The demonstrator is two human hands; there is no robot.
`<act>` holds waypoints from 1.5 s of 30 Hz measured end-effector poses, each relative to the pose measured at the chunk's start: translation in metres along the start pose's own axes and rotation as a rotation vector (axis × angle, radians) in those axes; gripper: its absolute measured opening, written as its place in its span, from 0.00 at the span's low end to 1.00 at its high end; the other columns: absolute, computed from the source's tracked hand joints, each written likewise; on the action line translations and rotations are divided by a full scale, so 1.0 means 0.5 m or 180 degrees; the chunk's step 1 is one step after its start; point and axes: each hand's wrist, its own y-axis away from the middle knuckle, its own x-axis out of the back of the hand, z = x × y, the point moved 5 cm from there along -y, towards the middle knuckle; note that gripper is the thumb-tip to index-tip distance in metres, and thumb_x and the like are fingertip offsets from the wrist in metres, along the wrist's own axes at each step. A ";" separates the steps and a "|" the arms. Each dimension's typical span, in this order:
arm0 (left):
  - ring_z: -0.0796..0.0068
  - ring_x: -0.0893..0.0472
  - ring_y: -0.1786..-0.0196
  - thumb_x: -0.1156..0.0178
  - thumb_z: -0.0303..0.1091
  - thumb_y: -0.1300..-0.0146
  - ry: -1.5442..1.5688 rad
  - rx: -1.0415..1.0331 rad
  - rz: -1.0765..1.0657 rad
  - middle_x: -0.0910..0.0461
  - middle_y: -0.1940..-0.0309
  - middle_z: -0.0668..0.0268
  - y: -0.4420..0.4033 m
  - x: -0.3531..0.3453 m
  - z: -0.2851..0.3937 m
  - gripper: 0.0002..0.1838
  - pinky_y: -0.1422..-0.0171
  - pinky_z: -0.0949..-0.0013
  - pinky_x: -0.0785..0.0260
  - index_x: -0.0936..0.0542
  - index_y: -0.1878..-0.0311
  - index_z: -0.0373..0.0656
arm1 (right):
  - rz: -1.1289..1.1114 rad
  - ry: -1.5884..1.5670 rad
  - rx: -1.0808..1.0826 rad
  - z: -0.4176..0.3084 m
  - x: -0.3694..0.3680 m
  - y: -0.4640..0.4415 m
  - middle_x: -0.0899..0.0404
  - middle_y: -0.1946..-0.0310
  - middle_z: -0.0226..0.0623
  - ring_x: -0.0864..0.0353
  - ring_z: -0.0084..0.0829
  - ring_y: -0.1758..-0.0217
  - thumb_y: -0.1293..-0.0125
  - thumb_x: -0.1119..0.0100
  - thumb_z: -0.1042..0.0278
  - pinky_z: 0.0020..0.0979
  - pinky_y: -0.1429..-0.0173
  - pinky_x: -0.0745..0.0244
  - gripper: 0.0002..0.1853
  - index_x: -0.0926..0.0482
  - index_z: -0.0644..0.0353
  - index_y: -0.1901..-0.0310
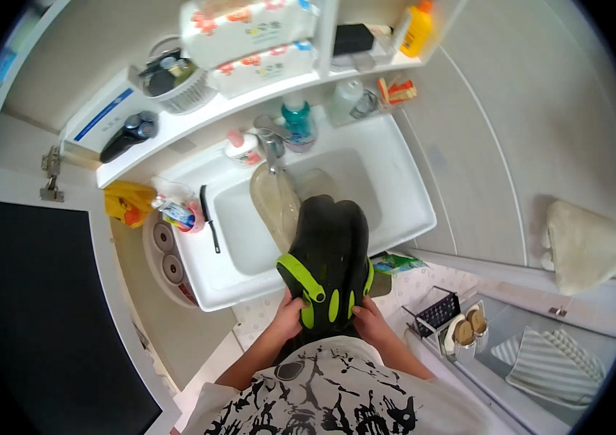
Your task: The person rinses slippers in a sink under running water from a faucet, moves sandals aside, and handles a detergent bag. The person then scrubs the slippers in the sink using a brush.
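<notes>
A pair of black clogs [331, 239] with lime-green straps and green heel patches is held side by side over the front of the white sink [232, 225], toes pointing at the faucet. My left hand [290, 315] grips the heel end on the left, thumb on the green part. On the right side of the heels, my right hand [370, 321] is closed around the other clog. Under the chrome faucet [272, 138] stands a tilted beige plastic basin [268, 199], partly hidden behind the clogs. Water seems to be in the basin.
A black comb [209, 217] and a pink cup [190, 217] with tubes lie at the sink's left. Behind the faucet are a pink-capped bottle [243, 148] and a teal bottle [297, 123]. An open cabinet door [98, 290] is at left. A towel [585, 246] hangs at right.
</notes>
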 end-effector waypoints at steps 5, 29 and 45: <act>0.60 0.26 0.33 0.54 0.18 0.42 -0.0165 0.0150 0.0032 0.28 0.34 0.61 0.000 0.003 -0.048 0.41 0.29 0.57 0.30 0.41 0.22 0.49 | -0.0028 -0.0170 0.0298 0.052 0.033 0.055 0.31 0.32 0.35 0.32 0.32 0.29 0.37 0.37 0.80 0.37 0.26 0.36 0.40 0.42 0.58 0.25; 0.58 0.29 0.35 0.45 0.31 0.33 -0.3833 0.0958 -0.1645 0.36 0.30 0.46 -0.213 0.204 -0.497 0.41 0.29 0.61 0.37 0.49 0.18 0.51 | 0.3707 -0.0697 0.1201 0.388 0.272 0.132 0.39 0.31 0.46 0.33 0.40 0.31 0.49 0.30 0.78 0.37 0.28 0.34 0.56 0.55 0.58 0.21; 0.59 0.28 0.32 0.54 0.30 0.27 -0.3412 0.1742 0.0280 0.39 0.24 0.51 -0.225 0.483 -0.475 0.40 0.32 0.55 0.32 0.57 0.16 0.61 | 0.5935 -0.1009 0.0761 0.615 0.840 -0.311 0.33 0.32 0.59 0.29 0.52 0.31 0.49 0.23 0.66 0.43 0.29 0.33 0.56 0.50 0.56 0.21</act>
